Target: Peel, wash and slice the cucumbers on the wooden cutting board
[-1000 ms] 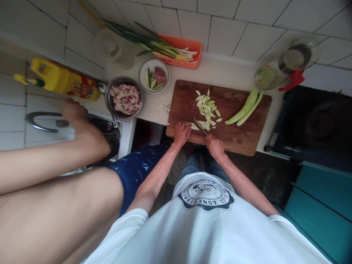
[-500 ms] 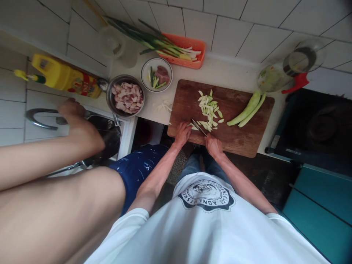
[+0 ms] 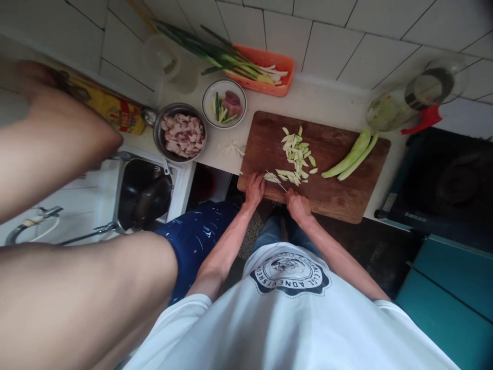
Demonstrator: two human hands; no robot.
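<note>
Your right hand (image 3: 297,205) wraps its fingers around a thin steel knife (image 3: 278,183), whose narrow blade runs diagonally up-left from them. Your left hand (image 3: 254,188) presses curled fingers onto a pale green vegetable piece (image 3: 270,178) on the dark wooden cutting board (image 3: 339,192). Glossy slices (image 3: 296,154) lie just beyond the fingers.

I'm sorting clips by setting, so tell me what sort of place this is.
Most likely a small home kitchen: a brown wooden chopping board with sliced pale-green vegetable, a black stove, and a white-tiled wall.

A home kitchen; tiled wall (image 3: 327,46), sink (image 3: 142,190), stove (image 3: 454,180), wooden chopping board (image 3: 339,190).
</note>
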